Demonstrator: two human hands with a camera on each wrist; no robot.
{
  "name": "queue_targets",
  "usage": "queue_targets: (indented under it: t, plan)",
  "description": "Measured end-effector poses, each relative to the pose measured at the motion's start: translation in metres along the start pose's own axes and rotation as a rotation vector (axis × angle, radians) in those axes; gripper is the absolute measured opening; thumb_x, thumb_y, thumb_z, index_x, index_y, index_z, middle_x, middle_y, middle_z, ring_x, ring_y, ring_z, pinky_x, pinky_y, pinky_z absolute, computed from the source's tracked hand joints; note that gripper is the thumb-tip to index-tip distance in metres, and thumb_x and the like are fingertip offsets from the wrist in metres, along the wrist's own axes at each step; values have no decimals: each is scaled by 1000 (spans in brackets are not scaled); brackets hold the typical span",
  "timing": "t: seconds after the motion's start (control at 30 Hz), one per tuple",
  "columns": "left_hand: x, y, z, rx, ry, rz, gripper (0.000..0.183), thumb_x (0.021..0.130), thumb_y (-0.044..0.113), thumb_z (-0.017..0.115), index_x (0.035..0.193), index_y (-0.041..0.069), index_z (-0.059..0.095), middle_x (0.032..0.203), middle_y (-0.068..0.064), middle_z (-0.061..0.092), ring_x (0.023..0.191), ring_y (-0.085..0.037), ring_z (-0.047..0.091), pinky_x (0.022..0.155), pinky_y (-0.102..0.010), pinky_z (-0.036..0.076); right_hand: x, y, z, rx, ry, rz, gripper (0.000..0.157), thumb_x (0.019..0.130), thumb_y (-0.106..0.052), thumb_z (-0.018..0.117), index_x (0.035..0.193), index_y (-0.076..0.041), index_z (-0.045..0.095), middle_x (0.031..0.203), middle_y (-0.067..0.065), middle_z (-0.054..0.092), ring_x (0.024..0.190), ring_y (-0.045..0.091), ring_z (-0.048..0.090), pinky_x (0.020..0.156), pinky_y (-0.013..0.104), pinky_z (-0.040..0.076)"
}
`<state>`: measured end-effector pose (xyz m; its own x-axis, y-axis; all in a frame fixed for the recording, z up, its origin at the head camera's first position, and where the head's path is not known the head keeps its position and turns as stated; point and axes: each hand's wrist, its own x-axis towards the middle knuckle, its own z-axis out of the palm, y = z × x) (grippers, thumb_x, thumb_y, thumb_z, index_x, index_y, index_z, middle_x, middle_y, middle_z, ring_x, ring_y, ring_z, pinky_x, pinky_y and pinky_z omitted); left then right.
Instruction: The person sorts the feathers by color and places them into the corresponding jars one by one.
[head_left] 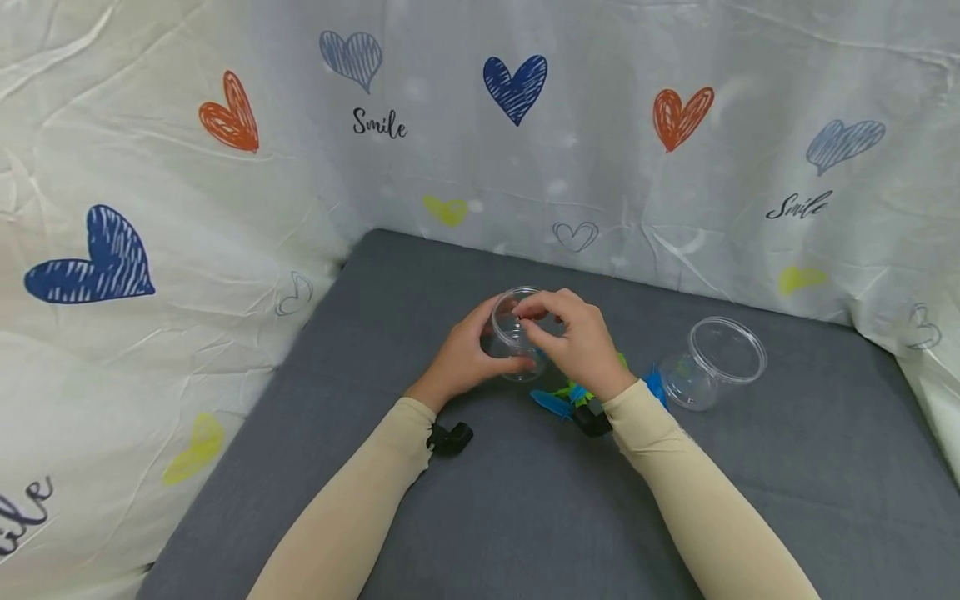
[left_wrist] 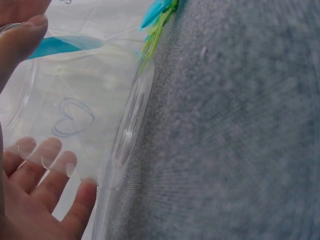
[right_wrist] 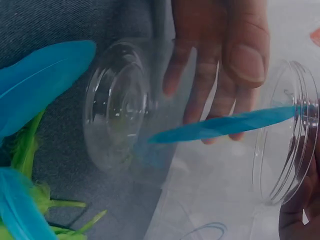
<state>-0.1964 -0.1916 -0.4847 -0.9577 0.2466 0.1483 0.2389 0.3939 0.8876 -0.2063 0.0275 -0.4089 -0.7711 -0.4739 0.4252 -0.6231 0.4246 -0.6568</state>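
A clear plastic jar (head_left: 513,337) is in the left hand (head_left: 467,357) in the head view, held with its mouth upward over a gray cloth-covered table (head_left: 510,517). The thumb lies on the near side of the wall. The right hand (head_left: 572,333) is narrowed at the mouth, thumb and fingertips brought together at the rim. Loose blue feathers (head_left: 551,403) and green feathers (head_left: 582,397) lie on the cloth, partly hidden by the right wrist, and a second clear jar (head_left: 688,390) stands just beside them, to their right. Beige sleeves (head_left: 675,446) cover both arms, and behind the table hangs a white curtain (head_left: 427,162) printed with hearts and the word "Smile".

In the left wrist view, the jar sits between the left thumb above and four spread fingers below; a strip of blue shows by the thumb. Whether the jar's base touches the cloth cannot be told.

In the right wrist view, a blue feather (right_wrist: 220,126) lies lengthwise inside the jar, one end toward the base, the other at the rim where the right hand pinches it. The loose feathers lie near the base.
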Motion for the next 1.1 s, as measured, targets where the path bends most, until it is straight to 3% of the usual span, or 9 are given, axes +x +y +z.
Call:
queue_targets:
  t: [0.27, 0.5, 0.8, 1.1]
  plan:
    - [2, -1, 1, -8, -2, 37, 106, 83, 56, 93, 168, 41, 32, 166, 10, 50, 151, -17, 51, 122, -48, 46, -12, -1, -13, -70, 50, -19, 15, 104, -17, 76, 118, -21, 81, 113, -4, 79, 103, 15, 64, 88, 39, 55]
    - [2, -4, 0, -11, 23, 47, 108, 79, 56, 95, 167, 43, 33, 164, 10, 52, 149, -13, 51, 121, -47, 46, -40, 2, -32, -169, 92, -68, 13, 102, -13, 77, 111, -22, 81, 110, -5, 78, 103, 18, 62, 83, 39, 54]
    - [2, -5, -3, -3, 33, 42, 107, 79, 53, 96, 166, 47, 33, 164, 14, 52, 151, -12, 50, 122, -47, 45, -84, 21, -34, -339, -98, -130, 13, 93, -9, 85, 102, -19, 82, 102, -4, 74, 101, 17, 59, 86, 39, 56]
    - [3, -3, 0, -10, 29, 19, 107, 79, 57, 95, 166, 47, 33, 163, 14, 53, 151, -11, 49, 123, -49, 43, -102, 29, -17, -486, -218, -207, 18, 89, -16, 91, 103, -21, 83, 98, -3, 68, 92, 16, 54, 78, 34, 50]
